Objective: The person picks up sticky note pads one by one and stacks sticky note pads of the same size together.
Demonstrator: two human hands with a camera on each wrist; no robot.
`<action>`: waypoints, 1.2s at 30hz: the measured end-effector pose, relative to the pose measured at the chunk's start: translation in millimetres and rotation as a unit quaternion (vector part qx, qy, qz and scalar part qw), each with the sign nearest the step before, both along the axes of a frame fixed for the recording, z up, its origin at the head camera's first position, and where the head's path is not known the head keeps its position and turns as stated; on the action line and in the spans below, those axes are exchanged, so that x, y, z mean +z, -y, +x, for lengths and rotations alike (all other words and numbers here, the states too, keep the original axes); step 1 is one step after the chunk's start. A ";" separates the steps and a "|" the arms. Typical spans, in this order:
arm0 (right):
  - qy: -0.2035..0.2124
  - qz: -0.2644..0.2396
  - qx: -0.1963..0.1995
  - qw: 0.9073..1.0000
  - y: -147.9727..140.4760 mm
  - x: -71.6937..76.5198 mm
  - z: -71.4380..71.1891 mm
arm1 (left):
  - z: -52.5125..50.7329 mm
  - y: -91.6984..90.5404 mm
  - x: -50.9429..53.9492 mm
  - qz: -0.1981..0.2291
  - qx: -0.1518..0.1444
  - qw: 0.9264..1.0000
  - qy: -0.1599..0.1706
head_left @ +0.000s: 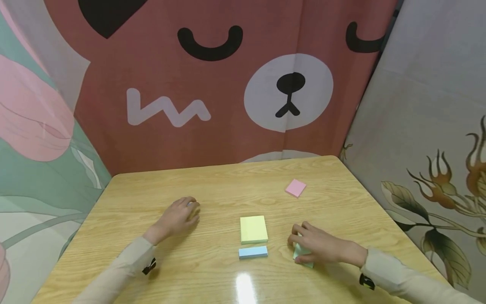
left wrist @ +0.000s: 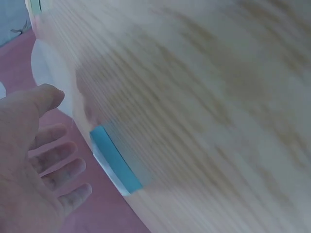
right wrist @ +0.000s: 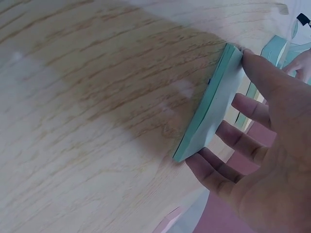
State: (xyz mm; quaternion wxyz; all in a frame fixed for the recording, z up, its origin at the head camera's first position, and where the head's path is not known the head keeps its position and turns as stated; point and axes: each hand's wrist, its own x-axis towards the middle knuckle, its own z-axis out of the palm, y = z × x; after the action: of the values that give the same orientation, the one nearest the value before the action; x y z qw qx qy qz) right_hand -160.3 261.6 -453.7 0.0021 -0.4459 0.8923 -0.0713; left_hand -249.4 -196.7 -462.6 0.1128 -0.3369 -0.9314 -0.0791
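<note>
My right hand holds a mint-green sticky note pad on the table. In the right wrist view the thumb is at one end of the pad and fingertips are at the other. The hand covers part of this pad in the head view. To its left lie a square yellow sticky note pad and, just in front, a narrow blue sticky note pad. My left hand is over the left part of the table, fingers loosely bent around nothing. A blue-green pad shows beyond its fingers in the left wrist view.
A pink sticky note pad lies toward the back right of the wooden table. Behind the table hangs a curtain with a bear face, and a floral curtain hangs along the right side.
</note>
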 end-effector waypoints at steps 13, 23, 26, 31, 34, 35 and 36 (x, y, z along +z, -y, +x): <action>0.012 0.016 -0.004 1.000 2.7 5.6 0.5 | -1.1 17.3 4.8 0.002 0.031 0.999 0.015; 0.012 0.013 0.007 1.000 3.2 6.0 -0.7 | -4.6 29.1 4.1 0.001 0.026 0.999 0.025; 0.015 0.011 0.011 1.000 3.5 7.1 -1.3 | -6.4 32.9 3.7 -0.001 0.023 0.999 0.026; 0.023 0.003 0.018 1.000 2.9 7.8 -2.8 | -7.1 37.0 2.7 0.000 0.031 0.999 0.043; 0.027 0.000 0.022 0.999 3.0 7.3 -3.5 | -7.1 37.5 3.3 0.001 0.039 0.998 0.056; 0.026 0.000 0.023 0.999 3.2 7.1 -3.8 | -7.2 37.6 3.7 0.001 0.040 0.997 0.059; 0.028 0.000 0.022 0.999 3.4 7.0 -4.0 | -7.3 37.5 4.2 0.000 0.042 0.997 0.063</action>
State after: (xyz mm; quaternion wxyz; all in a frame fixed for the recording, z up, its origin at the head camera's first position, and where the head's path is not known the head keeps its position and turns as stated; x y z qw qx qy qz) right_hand -164.2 258.2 -446.7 0.0291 -0.4632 0.8818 -0.0835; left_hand -256.7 -234.1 -458.3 0.0573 -0.2917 -0.9500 -0.0955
